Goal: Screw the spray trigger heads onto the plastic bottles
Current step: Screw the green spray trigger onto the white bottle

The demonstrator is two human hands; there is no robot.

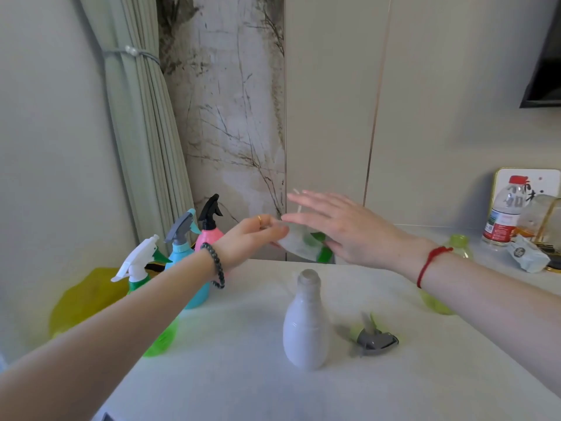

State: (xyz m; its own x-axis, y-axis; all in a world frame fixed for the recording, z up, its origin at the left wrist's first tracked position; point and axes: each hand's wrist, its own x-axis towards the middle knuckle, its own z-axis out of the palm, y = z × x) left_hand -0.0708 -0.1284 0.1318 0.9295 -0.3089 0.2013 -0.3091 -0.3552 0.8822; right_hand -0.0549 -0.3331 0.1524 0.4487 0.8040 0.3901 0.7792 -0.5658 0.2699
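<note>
A white plastic bottle point(306, 325) stands open-necked in the middle of the table. A grey and green trigger head point(372, 337) lies on its side just right of it. My left hand point(253, 238) grips a blurred white and green trigger head point(303, 243) in the air above the table's far edge. My right hand point(343, 227) hovers over that head with flat, spread fingers. At the left stand three bottles with heads on: green with a white head point(138, 262), blue with a grey head point(185, 235), pink with a black head point(209, 221). A yellow-green bottle point(458, 243) without a head sits behind my right forearm.
A water bottle with a red cap point(505, 209), a paper packet point(528, 253) and a glass jar point(543, 220) stand on the counter at the far right. A yellow bag point(82, 299) lies at the left table edge. A tied curtain point(142, 117) hangs behind.
</note>
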